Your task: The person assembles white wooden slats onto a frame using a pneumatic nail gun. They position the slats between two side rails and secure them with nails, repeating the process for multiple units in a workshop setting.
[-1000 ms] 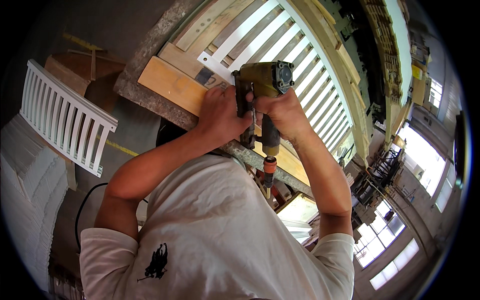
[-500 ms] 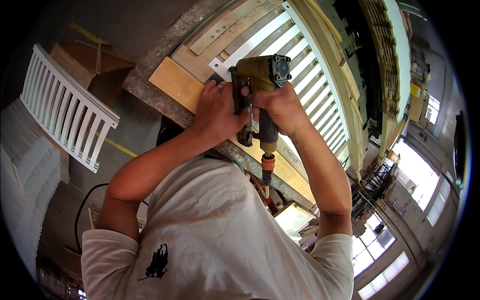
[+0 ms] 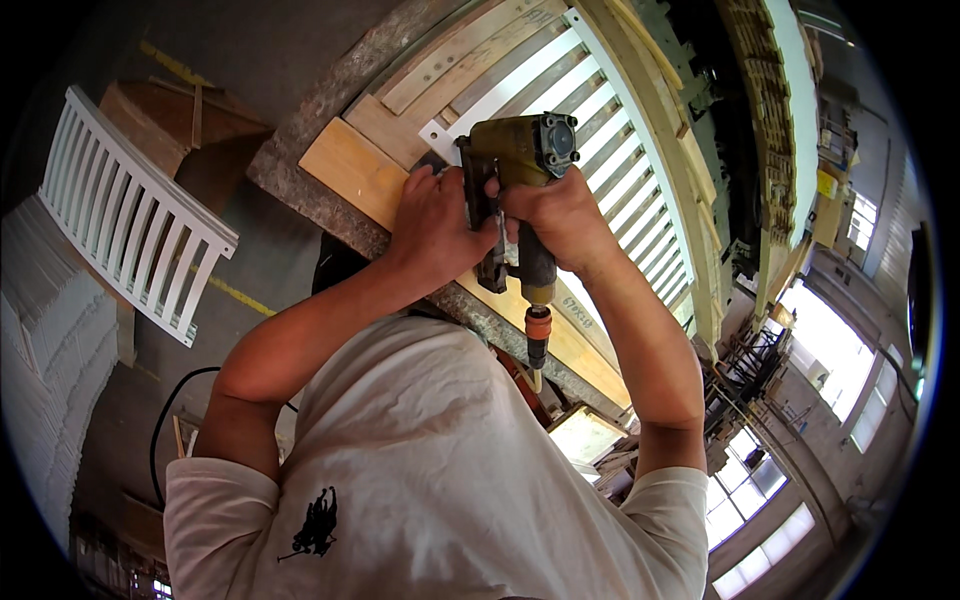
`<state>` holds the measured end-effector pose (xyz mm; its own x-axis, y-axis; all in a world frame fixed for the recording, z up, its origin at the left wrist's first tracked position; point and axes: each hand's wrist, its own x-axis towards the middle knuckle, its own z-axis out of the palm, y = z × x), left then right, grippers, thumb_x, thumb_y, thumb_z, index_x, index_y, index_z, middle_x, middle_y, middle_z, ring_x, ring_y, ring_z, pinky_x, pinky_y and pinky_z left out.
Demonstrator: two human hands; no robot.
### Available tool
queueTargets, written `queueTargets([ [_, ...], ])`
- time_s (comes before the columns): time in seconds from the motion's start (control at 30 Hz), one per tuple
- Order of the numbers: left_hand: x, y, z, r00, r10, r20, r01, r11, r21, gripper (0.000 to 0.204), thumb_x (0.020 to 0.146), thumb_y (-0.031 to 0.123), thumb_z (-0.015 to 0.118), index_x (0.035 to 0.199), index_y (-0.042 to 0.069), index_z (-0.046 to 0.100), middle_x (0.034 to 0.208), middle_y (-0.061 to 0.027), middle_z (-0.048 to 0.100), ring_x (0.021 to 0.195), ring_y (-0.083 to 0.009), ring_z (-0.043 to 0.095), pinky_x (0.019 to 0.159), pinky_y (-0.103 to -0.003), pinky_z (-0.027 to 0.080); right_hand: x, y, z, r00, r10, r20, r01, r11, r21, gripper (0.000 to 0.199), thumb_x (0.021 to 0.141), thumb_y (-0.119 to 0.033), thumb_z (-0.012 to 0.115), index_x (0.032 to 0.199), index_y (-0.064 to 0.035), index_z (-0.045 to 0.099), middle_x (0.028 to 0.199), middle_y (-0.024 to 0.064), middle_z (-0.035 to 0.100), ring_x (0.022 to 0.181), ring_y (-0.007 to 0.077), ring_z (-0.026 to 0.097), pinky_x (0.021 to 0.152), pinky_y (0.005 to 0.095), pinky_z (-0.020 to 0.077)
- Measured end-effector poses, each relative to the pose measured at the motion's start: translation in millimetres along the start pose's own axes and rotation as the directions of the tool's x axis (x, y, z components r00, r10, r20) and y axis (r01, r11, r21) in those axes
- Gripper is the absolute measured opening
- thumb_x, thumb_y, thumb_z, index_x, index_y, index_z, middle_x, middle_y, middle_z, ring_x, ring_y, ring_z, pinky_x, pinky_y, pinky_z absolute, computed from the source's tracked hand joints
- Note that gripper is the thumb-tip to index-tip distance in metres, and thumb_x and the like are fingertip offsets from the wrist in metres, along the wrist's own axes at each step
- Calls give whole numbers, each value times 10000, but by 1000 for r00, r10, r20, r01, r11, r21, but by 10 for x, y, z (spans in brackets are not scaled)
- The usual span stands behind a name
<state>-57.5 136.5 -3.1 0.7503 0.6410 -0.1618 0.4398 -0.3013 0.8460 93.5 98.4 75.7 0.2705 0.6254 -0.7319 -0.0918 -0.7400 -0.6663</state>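
My right hand [image 3: 555, 215] is wrapped round the handle of an olive-coloured air nail gun [image 3: 510, 145], with an orange-banded hose coupling [image 3: 538, 322] at the handle's lower end. Under the gun lies a white slatted panel [image 3: 505, 88] with a curved outer rail, set among wooden boards. To the left of the gun, my left hand [image 3: 430, 220] is closed, fingers bent down at the panel's near corner and thumb toward the gun's magazine. What its fingertips grip is hidden. The gun's nose is hidden too.
An orange-toned board [image 3: 350, 170] edges the worn workbench [image 3: 285, 165]. On the left, another white slatted panel [image 3: 135, 215] rests on a stack of pale pieces [image 3: 60, 370]. Curved wooden strips [image 3: 690, 150] line the panel's far side. A black hose [image 3: 160, 430] hangs lower left.
The nail gun's head has tipped very slightly to the left in my right hand. Both hands otherwise keep their places, and the panel has not visibly moved.
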Motion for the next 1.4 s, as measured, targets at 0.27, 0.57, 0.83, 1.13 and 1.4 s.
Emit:
queueTargets([
  [0.27, 1, -32, 14, 1000, -11, -10, 11, 1000, -8, 547, 693, 230, 755, 1113, -11, 501, 926, -123, 623, 961, -360, 561, 1028, -502, 310, 0, -81, 55, 1000, -21, 20, 21, 1000, -2, 94, 776, -49, 617, 804, 41, 620, 579, 65, 580, 497, 133, 540, 497, 298, 444],
  [0.57, -24, -135, 11, 981, 192, -38, -186, 975, 118, 505, 758, 168, 688, 1183, -38, 510, 1197, -178, 557, 1163, -354, 479, 1061, -488, 276, -490, 211, -273, 992, -46, -115, 66, 982, 175, 339, 747, -38, 619, 1072, 57, 602, 923, 92, 672, 564, 139, 560, 538, 275, 487],
  [0.83, 98, -250, 167, 943, 305, 138, -330, 783, 528, 548, 822, 245, 610, 1243, -88, 503, 1401, -221, 426, 1348, -340, 341, 1141, -483, 182, -1632, 1520, -1133, 797, 155, -583, 109, 913, 393, 280, 786, -46, 599, 1057, 23, 587, 857, 92, 635, 546, 151, 562, 496, 298, 493],
  [1.13, 247, 144, 791, 850, 464, 248, -526, 723, 447, 508, 818, 191, 620, 1257, -36, 503, 1368, -206, 451, 1294, -338, 401, 1128, -501, 217, -2515, 4106, -2241, 389, 191, -901, -584, 808, -81, 405, 771, -100, 564, 1048, 97, 344, 839, 297, 615, 821, 440, 636, 720, 492, 519],
  [1.4, 1015, 895, 2053, 796, 498, 345, -606, 669, 430, 504, 850, 179, 572, 1303, -14, 467, 1402, -165, 434, 1336, -306, 356, 1125, -488, 236, -2408, 4846, -2698, 404, 279, -871, -761, 631, -150, 368, 831, -92, 529, 1100, 102, 370, 1122, 341, 548, 1035, 425, 602, 881, 452, 508],
])
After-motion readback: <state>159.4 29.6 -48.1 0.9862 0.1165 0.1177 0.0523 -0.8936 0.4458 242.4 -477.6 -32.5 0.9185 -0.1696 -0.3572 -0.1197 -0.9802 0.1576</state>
